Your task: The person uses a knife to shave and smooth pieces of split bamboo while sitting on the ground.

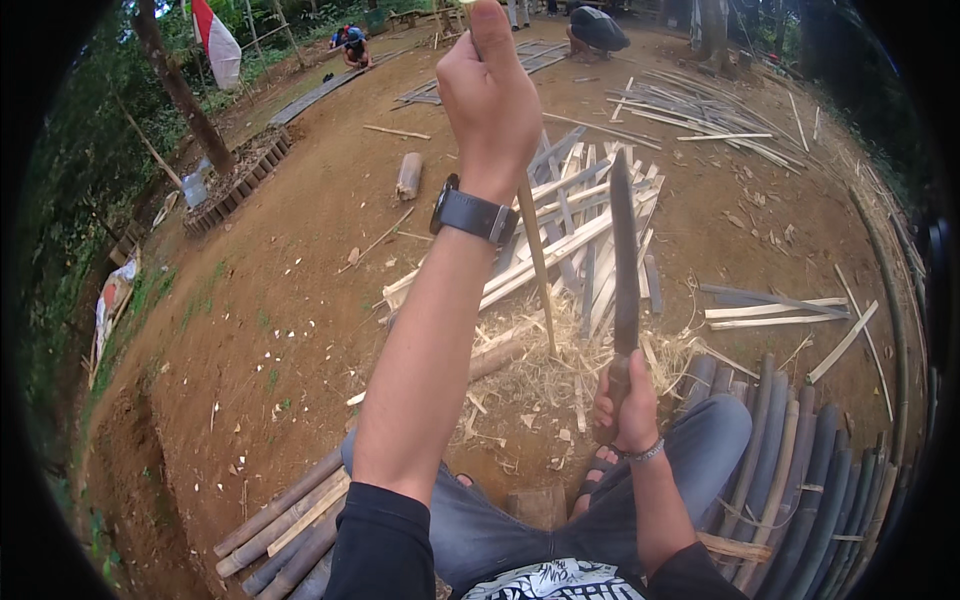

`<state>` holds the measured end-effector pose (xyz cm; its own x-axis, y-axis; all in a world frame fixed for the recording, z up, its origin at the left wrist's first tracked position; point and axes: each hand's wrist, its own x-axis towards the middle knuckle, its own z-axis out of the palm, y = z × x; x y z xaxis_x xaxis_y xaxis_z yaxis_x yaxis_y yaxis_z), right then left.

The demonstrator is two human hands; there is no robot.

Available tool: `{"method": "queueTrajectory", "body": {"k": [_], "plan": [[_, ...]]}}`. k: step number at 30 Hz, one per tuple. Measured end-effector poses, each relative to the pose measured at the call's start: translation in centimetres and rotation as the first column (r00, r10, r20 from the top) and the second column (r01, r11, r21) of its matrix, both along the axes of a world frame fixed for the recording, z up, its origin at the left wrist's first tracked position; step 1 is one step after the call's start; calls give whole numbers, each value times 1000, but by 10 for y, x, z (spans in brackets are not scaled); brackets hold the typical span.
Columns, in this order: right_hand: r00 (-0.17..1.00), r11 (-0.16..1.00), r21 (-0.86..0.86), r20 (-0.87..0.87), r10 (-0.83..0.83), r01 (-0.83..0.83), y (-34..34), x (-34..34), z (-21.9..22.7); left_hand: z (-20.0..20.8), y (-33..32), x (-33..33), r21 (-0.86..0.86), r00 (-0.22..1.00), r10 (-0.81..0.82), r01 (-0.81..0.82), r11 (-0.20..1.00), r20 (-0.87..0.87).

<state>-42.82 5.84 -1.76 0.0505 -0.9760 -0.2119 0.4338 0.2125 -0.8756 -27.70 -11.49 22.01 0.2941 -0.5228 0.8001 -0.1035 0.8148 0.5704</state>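
Note:
My left hand is raised high at the top of the view, its fingers wrapped round a narrow bamboo strip. The strip slants down behind my wrist to a heap of pale shavings on the ground. In my right hand is a machete, gripped by its handle above my knee. Its long dark blade points up and stands apart from the strip, to its right. Past the blade lies a pile of split bamboo strips. A dark watch circles my left wrist.
Bamboo poles lie stacked on my right and left. A wooden block is between my feet. More strips are spread farther off. Two people crouch in the distance, near trees. A short log lies on the brown earth.

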Motion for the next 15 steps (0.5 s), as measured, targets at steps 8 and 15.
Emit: {"method": "queueTrajectory", "body": {"k": [8, 15], "plan": [[991, 821, -563, 130, -25, 94, 2, -32, 108, -4, -16, 8, -54, 998, 16, -13, 998, 62], [983, 991, 79, -142, 119, -109, -17, 19, -45, 11, -17, -10, -63, 999, 20, -18, 998, 29]]}}
